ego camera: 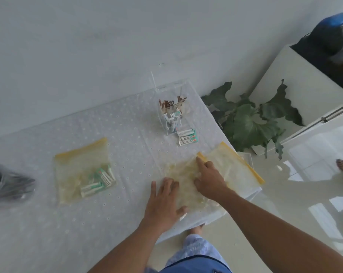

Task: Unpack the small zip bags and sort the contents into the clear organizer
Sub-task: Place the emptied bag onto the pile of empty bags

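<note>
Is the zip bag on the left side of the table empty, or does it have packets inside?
Not empty. The left zip bag lies flat on the table with several white-and-green packets visible inside.

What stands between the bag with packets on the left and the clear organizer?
Nothing visible does. Only bare tablecloth lies between the left bag and the organizer. Both hands rest on empty bags further right, beside that path.

Bright, flat daylight, soft overall with barely any shadows on the tablecloth [48, 223]. Strong glare on the glossy floor [314, 174] at right, window-like reflections blown out. Whole frame slightly soft; wide-angle bending toward the edges, the grey bag [7, 184] at left blurred.
</note>
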`<state>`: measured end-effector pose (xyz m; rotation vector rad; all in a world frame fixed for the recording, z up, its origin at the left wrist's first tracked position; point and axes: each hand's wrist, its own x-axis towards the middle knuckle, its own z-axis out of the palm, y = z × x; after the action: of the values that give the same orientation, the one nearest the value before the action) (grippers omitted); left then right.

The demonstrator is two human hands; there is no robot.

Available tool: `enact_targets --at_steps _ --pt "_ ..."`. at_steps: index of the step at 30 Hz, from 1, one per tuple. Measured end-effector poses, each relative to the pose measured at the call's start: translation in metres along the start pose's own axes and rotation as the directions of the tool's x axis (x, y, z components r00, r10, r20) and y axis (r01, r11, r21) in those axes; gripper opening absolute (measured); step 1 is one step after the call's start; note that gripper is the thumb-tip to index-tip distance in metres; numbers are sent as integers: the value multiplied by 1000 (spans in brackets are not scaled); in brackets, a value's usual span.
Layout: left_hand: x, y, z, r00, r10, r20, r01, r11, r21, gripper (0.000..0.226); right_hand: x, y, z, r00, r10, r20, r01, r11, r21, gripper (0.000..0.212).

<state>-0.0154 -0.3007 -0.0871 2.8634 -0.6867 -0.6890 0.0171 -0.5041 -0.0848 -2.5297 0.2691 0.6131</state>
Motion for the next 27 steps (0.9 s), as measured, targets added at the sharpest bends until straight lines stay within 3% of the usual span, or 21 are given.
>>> enact_targets --at_steps 4,7,11,16,18,20,21,23,27 --pt "-6 -10 8 999 40 -11 -41 989 -144 94 -6 -14 0 998 54 -42 -56 996 -64 75" --pt "-26 -22 11 994 26 -104 -49 973 -228 80 -15 -37 1 987 29 -156 -54 986 -158 63" --pt "-56 -59 12 941 -179 -288 43 906 -422 51 -22 -78 13 979 -68 -190 53 995 -87 47" --pt "-81 -137 1 760 -523 -385 279 798 -534 34 -10 -140 34 946 -194 -258 173 979 -104 47" --pt "-87 -165 -9 700 -612 -369 354 745 -565 33 -8 -157 46 905 -372 -206 334 922 -197 38" --pt "-93 -187 -14 681 -640 -355 390 728 -564 32 -7 -157 62 839 -543 -45 495 794 -354 27" --pt "-95 -194 -15 685 -640 -349 400 730 -555 32 -7 -151 67 830 -555 50 523 745 -413 26" --pt "-99 -205 -15 702 -625 -343 404 745 -531 33 -4 -133 68 869 -483 107 469 737 -486 27" --pt "-100 -225 -13 693 -642 -329 463 746 -479 38 9 -94 47 951 -299 -73 222 831 -511 31"
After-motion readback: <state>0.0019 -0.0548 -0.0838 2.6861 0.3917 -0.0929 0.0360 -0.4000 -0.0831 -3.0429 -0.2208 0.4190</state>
